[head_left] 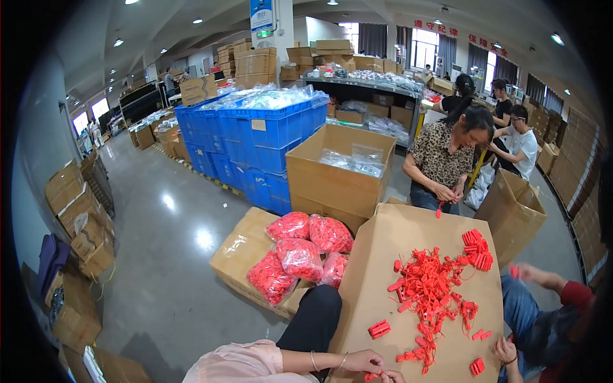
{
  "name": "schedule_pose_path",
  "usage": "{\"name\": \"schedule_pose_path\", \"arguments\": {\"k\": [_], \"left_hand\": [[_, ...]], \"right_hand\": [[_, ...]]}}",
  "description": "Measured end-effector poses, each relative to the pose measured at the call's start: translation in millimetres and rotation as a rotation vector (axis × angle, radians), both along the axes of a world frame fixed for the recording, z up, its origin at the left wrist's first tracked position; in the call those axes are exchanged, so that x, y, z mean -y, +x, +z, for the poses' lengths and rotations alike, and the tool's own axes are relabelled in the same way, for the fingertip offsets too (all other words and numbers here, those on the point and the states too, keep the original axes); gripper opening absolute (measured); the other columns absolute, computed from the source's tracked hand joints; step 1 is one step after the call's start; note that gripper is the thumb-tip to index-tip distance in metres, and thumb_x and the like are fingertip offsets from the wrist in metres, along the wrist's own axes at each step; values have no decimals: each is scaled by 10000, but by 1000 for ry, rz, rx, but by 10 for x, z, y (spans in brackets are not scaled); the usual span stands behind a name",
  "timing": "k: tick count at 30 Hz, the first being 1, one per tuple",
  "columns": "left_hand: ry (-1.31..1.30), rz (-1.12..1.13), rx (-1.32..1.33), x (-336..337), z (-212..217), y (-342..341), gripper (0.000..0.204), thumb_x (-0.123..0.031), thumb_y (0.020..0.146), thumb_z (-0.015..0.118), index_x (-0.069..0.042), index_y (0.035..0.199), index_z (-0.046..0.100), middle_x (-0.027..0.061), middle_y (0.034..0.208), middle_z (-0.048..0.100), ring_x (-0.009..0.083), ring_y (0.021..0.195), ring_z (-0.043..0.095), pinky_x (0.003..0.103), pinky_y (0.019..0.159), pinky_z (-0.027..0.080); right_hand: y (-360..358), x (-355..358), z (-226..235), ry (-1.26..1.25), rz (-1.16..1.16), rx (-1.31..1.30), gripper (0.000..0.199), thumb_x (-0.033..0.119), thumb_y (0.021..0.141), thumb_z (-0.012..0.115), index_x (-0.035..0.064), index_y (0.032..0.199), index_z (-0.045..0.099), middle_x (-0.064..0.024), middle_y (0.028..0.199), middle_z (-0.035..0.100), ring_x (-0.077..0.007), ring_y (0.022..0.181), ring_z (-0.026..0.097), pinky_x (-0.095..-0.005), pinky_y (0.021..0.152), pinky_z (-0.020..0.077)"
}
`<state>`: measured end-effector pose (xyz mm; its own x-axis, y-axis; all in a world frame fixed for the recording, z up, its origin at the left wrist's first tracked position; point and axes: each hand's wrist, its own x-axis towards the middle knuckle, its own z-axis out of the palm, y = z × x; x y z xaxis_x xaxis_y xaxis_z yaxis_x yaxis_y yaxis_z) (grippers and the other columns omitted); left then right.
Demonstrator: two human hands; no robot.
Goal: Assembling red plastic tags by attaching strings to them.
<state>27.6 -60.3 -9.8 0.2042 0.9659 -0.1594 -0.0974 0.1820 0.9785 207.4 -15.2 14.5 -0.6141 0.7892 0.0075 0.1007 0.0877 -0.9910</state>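
Low in the view, at the near edge of a cardboard work surface [399, 230], my left hand [363, 361] pinches a small red plastic piece [371, 376]. My right hand [392, 376] meets it there, its fingers closed at the same piece and partly cut off by the lower edge. Beyond them spreads a loose pile of red plastic pieces with thin red cords [426, 281]. A neat bundle of red pieces [379, 329] lies just ahead of my hands, and several stacked rows [477, 249] sit at the far right of the surface.
Clear bags of red pieces [299, 258] rest on a carton [239, 246] to the left. Behind stand an open carton [332, 172] and blue crates [255, 143]. A person in a patterned top [440, 150] works across; another's hand [506, 350] rests at the right edge.
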Motion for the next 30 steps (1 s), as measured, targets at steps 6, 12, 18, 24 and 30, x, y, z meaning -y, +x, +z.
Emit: {"name": "schedule_pose_path", "arguments": {"k": [6, 12, 18, 24, 30], "left_hand": [[-33, -9, 72, 18, -9, -6, 216, -248, 827, 560, -46, 758, 595, -36, 618, 515, 24, 525, 442, 179, 456, 344], [-114, -65, 101, -1, 30, 39, 249, -288, 825, 587, -53, 744, 595, -39, 615, 510, 24, 524, 435, 181, 455, 339], [29, -153, -3, -6, -4, 80, 204, -263, 833, 585, -85, 737, 602, -57, 629, 519, 15, 531, 431, 175, 446, 326], [-292, 162, 136, 29, 65, 59, 218, -287, 873, 531, -100, 796, 612, -78, 622, 494, 2, 474, 401, 168, 416, 303], [-264, 231, 206, 12, -113, 78, 238, -262, 889, 505, -71, 824, 631, -72, 638, 506, 2, 493, 417, 164, 431, 324]], "right_hand": [[-21, 9, 37, 142, 29, 26, 42, 39, 851, 521, 22, 857, 558, -24, 800, 543, -92, 723, 505, -226, 657, 435], [-37, 53, 22, -30, 33, -31, 52, 57, 865, 490, 48, 836, 533, 6, 723, 482, -51, 583, 407, -188, 493, 354], [-122, 71, -215, 80, -32, -133, 72, 97, 889, 456, 52, 845, 491, 2, 712, 452, -80, 635, 421, -215, 580, 381], [-113, 174, 141, -146, -65, -174, 94, 100, 870, 501, 47, 948, 500, -29, 851, 499, -103, 793, 467, -236, 728, 405], [-70, 162, 30, -654, -75, -349, 125, 26, 806, 580, 29, 930, 566, -54, 894, 593, -129, 806, 546, -254, 749, 446]]}}
